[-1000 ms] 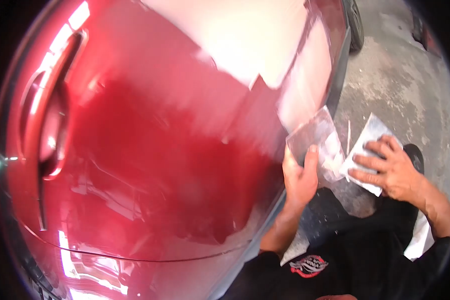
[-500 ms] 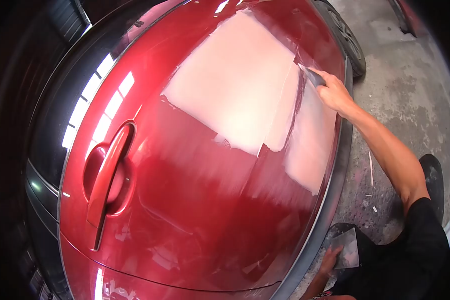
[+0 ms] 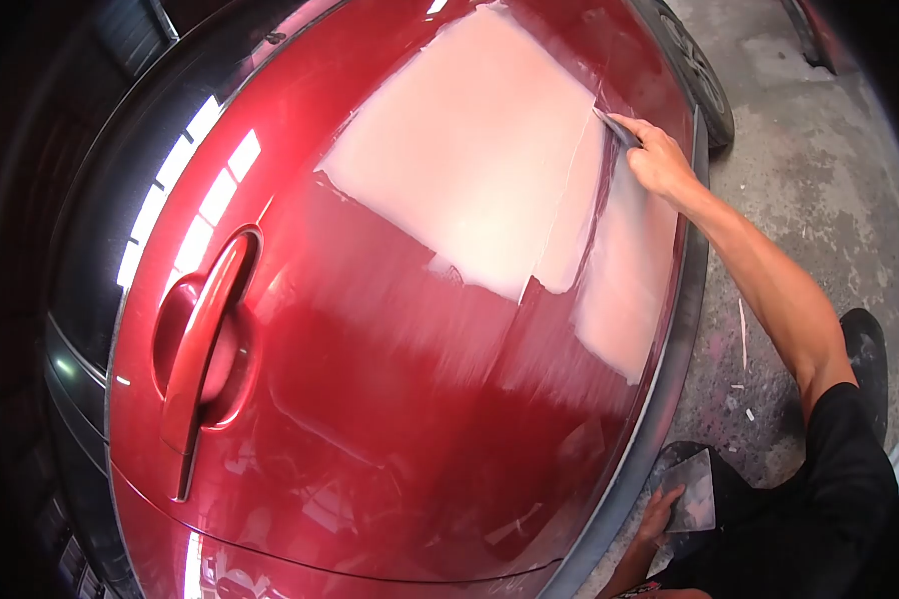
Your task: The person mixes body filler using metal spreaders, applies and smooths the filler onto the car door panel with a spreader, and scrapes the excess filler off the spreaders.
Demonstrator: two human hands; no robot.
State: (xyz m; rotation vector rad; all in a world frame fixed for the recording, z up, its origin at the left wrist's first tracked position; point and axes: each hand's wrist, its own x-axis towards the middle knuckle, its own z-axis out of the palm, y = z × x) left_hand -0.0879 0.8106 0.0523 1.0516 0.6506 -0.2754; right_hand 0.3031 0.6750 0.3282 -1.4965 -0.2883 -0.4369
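Observation:
My right hand (image 3: 659, 160) grips a thin grey spreader (image 3: 619, 130), whose edge touches the red car door (image 3: 420, 399) at the upper right, along the border of a pale pink filler patch (image 3: 469, 150). A narrower pale patch (image 3: 629, 290) lies below that hand, across a dark red strip. Low in the view, close to my body, my left hand (image 3: 656, 514) holds a flat greyish plate (image 3: 693, 491). Dull, scuffed paint surrounds the lower ends of both patches.
A door handle (image 3: 205, 349) stands out at the left, beside dark window glass (image 3: 90, 319). At the upper right is a wheel (image 3: 694, 70). The concrete floor (image 3: 799, 200) has small scraps on it, and a dark shoe (image 3: 865, 359) shows at the right.
Since one second ago, my hands have parted: the right reached up to the door with the spreader, the left lowered the plate. Over the last half second, the right hand shifted slightly up and left.

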